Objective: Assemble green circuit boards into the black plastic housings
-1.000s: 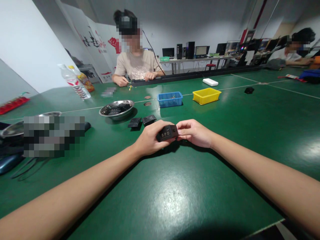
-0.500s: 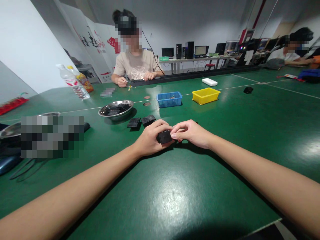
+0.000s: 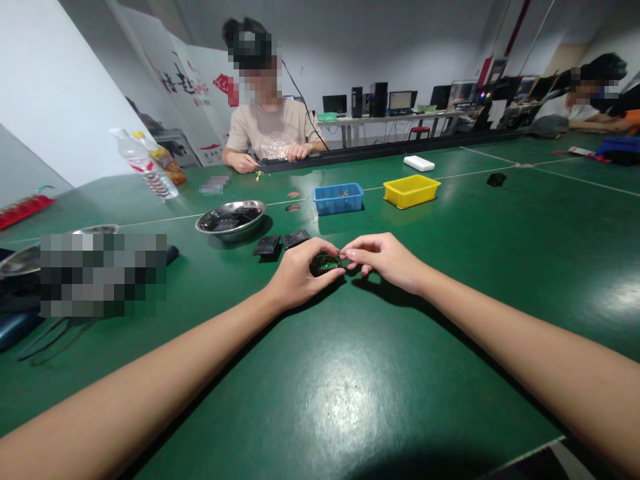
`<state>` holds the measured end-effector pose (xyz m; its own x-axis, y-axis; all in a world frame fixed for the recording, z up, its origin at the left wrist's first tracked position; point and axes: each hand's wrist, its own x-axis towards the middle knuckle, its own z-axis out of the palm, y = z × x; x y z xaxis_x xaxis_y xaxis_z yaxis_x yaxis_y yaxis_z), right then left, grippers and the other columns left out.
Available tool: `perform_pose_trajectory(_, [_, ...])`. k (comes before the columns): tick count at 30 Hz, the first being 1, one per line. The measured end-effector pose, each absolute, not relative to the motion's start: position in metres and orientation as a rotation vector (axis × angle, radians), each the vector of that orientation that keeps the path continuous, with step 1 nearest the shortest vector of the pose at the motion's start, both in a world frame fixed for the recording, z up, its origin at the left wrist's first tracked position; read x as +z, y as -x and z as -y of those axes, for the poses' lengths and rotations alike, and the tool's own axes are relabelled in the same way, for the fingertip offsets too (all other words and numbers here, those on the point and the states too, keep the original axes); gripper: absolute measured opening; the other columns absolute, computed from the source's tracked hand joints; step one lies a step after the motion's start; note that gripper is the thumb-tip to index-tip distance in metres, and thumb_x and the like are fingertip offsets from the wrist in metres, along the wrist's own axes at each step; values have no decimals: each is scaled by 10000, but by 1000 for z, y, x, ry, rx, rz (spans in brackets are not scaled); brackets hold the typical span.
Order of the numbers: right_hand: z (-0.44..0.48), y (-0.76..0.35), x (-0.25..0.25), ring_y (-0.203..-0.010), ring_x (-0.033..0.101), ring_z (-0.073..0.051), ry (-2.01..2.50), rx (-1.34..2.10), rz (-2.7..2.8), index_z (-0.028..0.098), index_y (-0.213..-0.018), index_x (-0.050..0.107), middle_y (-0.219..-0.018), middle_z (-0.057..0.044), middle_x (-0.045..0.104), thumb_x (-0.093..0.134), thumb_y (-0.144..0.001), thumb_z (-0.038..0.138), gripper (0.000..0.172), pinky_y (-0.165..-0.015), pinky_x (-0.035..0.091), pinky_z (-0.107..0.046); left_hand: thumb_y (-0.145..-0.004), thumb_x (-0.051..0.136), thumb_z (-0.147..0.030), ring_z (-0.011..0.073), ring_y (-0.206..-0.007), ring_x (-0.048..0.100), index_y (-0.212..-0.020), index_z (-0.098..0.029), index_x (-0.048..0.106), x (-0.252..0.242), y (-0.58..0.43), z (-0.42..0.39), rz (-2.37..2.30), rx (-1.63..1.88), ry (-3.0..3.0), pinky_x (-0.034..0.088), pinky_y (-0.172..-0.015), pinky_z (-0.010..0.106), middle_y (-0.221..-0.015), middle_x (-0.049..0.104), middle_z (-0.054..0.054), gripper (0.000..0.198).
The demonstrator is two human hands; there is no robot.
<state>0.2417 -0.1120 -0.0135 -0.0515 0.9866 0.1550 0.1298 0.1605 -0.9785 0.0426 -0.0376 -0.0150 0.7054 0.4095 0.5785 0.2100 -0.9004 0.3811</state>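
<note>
Wrapped round a small black case, my left hand holds it over the green table; a green circuit board with bright spots shows in its open face. Close by on the right, my right hand has thumb and forefinger pinched at the case's right edge. What that pinch holds is too small to make out. Two black square pieces, one further left and one partly behind my left hand, lie on the table.
Beyond my hands are a metal bowl of black pieces, a blue basket with small parts and a yellow tray. A person works across the green table. Bottles stand at the left.
The black case in my left hand has turned from its plain black side to the face with the green board. My right hand's fingers have shifted slightly up.
</note>
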Motion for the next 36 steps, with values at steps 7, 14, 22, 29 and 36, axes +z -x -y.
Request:
perform_pose_trajectory(7, [110, -269, 0, -728, 630, -180, 1704, 69, 1636, 170, -769, 723, -764, -51, 721, 597, -828, 197, 142, -746, 454, -321, -876, 708, -282, 182, -916, 687, -891, -172, 664, -17, -43, 34, -349, 984, -2643, 545, -858, 327, -960, 721, 73, 119])
perform_pose_trajectory(14, [113, -278, -3, -989, 639, -322, 2150, 1, 1782, 154, -1078, 724, -1081, -187, 681, 635, -811, 276, 307, -817, 481, -404, -876, 691, -295, 199, -959, 670, -932, -189, 686, -16, -44, 35, -467, 914, -2660, 541, -910, 362, -1008, 699, 70, 120])
perform_pose_trajectory(22, [111, -269, -6, -989, 660, -269, 2047, 61, 1994, 159, -1122, 718, -1057, -137, 709, 619, -795, 166, 342, -845, 481, -341, -907, 631, -293, 207, -1017, 651, -1059, -201, 708, -19, -44, 31, -530, 861, -2689, 531, -953, 383, -1070, 672, 74, 194])
perform_pose_trajectory(29, [111, -265, -5, -914, 687, -231, 1944, 83, 1864, 151, -1091, 725, -965, -100, 759, 600, -788, 78, 335, -841, 481, -329, -925, 610, -295, 212, -1029, 643, -1060, -197, 686, -19, -43, 31, -484, 836, -2683, 523, -960, 391, -1072, 664, 73, 184])
perform_pose_trajectory(36, [107, -256, -14, -668, 617, -148, 1524, 468, 1515, 156, -884, 740, -720, -14, 705, 650, -719, 81, 202, -681, 478, -291, -941, 602, -288, 205, -1030, 639, -1087, -192, 676, -18, -44, 32, -384, 805, -2689, 521, -949, 377, -1088, 650, 82, 189])
